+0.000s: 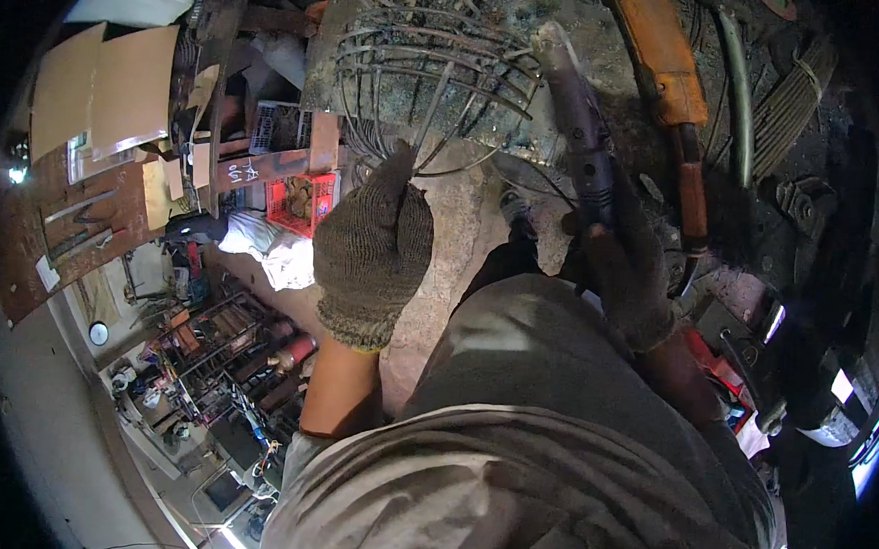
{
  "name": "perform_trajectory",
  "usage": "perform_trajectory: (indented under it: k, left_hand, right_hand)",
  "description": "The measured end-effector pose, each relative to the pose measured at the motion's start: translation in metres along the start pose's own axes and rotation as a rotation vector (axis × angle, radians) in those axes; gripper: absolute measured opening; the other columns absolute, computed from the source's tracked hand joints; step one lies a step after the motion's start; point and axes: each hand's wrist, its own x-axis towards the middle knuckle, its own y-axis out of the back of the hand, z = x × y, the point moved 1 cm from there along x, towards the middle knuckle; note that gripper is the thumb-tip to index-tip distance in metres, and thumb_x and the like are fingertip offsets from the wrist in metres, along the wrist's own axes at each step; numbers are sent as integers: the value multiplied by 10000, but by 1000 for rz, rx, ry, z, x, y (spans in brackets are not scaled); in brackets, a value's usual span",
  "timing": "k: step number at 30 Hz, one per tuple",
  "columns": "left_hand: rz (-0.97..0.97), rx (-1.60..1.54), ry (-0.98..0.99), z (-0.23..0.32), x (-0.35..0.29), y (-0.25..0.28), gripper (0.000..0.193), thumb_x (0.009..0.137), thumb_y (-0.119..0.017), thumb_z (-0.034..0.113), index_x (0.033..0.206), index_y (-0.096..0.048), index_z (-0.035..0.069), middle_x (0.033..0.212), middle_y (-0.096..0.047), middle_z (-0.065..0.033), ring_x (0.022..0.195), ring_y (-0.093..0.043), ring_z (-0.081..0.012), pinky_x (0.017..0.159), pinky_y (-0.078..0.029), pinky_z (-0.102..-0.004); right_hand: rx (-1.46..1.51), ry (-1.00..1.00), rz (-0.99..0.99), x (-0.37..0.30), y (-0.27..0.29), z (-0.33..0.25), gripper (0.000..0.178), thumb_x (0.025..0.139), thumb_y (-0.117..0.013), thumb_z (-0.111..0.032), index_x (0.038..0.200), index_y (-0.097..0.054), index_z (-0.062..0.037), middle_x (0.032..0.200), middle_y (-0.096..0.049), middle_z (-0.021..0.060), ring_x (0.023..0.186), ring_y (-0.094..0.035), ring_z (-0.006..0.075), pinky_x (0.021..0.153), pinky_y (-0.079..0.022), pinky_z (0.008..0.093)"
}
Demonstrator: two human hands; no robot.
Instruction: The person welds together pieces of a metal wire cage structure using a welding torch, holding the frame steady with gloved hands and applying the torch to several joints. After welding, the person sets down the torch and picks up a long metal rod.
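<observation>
My left hand [374, 252], in a brown knit glove, is closed with thumb and fingers pinching a thin metal rod [433, 105]. The rod points up into a curved frame of bent metal rods [425, 50] on the worktable [563, 133]. Whether the rod is joined to the frame I cannot tell. My right hand [634, 273], gloved too, is wrapped round a dark tube-shaped hand tool [585, 134] with a pale, worn tip. That tip is beside the frame's right end.
An orange tool with a long handle [664, 64], a metal pipe [737, 91] and a tied rod bundle [785, 113] lie at the right. Left of my hands are a red crate [300, 202] and cardboard [104, 93]. A cluttered rack [230, 349] stands lower left.
</observation>
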Motion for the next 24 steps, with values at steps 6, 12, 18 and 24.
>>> perform_trajectory:
  k: [6,12,18,24]
  left_hand:
    - [44,-16,-39,-4,-3,-3,339,917,-661,173,1232,-702,55,996,-751,-178,790,-741,-315,698,-585,-390]
    - [32,-40,17,-1,-3,-2,352,913,-667,193,1233,-702,52,997,-748,-186,771,-739,-315,676,-582,-395]
    - [40,-3,-20,-2,-4,-2,341,917,-662,187,1231,-705,60,1006,-751,-177,753,-733,-309,680,-586,-397]
    - [93,39,-88,-5,-3,-6,324,920,-663,187,1217,-710,66,994,-755,-162,750,-732,-307,677,-586,-395]
  right_hand:
    - [-95,-139,6,-12,-7,-25,674,1029,-537,-200,1624,-228,-125,1064,-655,59,767,-571,87,656,-495,258]
    - [-87,-111,-8,-12,-9,-14,663,1037,-510,-197,1628,-218,-130,1038,-657,60,725,-563,96,647,-492,266]
    - [-169,-55,11,-12,-16,-20,638,1037,-478,-242,1612,-252,-80,941,-676,98,716,-600,128,694,-528,329]
    - [-154,-16,25,-10,-17,-10,640,1032,-487,-192,1617,-247,-95,935,-672,92,719,-594,128,690,-525,329]
